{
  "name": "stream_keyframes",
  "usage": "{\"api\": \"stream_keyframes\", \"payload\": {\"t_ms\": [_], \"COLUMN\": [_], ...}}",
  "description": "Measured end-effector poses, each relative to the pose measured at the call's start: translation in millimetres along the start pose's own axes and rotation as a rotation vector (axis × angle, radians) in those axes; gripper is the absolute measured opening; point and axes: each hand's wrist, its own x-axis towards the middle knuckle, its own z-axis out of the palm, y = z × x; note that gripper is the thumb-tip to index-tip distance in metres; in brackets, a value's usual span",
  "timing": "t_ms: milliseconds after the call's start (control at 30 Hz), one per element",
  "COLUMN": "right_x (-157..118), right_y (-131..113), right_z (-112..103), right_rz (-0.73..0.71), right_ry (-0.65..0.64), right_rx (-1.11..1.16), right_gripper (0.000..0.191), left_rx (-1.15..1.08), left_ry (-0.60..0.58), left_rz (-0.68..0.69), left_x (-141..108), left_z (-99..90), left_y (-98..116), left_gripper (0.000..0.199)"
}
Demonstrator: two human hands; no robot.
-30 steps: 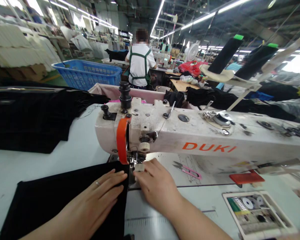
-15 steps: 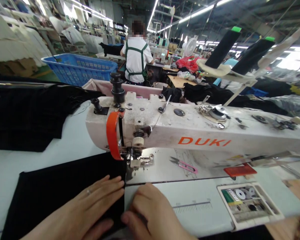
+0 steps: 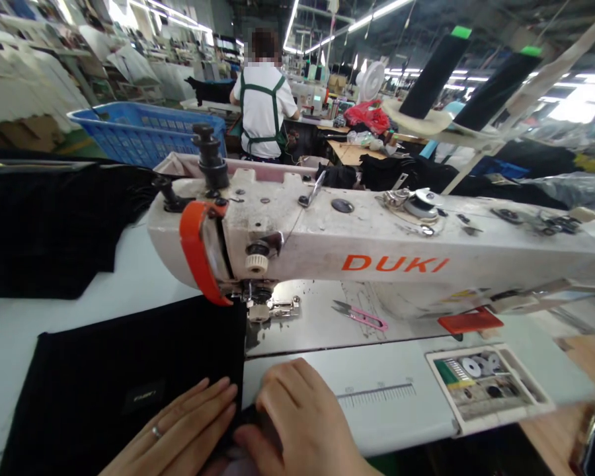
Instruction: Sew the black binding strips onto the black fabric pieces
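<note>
The left hand lies open on the flat black cloth panel; the right hand curls, gripping dark fabric by its right edge (pale smooth tabletop stretches rightward).

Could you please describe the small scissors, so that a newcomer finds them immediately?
Find the long white sewing machine marked DUKI in orange. Beneath its arm lie small pink-handled metal scissors. Their pink handle distinguishes them from the flat red object to their right.
</note>
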Motion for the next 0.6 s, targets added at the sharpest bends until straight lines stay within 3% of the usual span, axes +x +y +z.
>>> {"api": "stream_keyframes", "payload": {"t_ms": [133,267,433,600], "right_x": [8.7,24.7,42.4,56.5], "right_y": [10.2,13.9,18.2,26.1], "right_z": [-1.3,-8.7,-14.5,-13.2], "right_rz": [-0.177,-0.178,-0.166,-0.138], "right_ry": [-0.063,-0.185,-0.297,-0.289], "right_rx": [-0.032,-0.083,-0.133,-0.184], "right_gripper": [0.032,0.024,0.022,0.021], "left_rx": [-0.102,-0.186,-0.179,-0.256], "left_ry": [0.010,0.023,0.003,-0.021], "left_rz": [-0.018,-0.153,-0.141,-0.191], "left_x": [7.0,22.6,40.7,50.7], "left_z": [-1.5,-1.8,0.4,6.8], "left_y": [-7.8,-19.5,-36.4,-52.3], "left_gripper": [0.057,0.043,0.041,0.041]}}
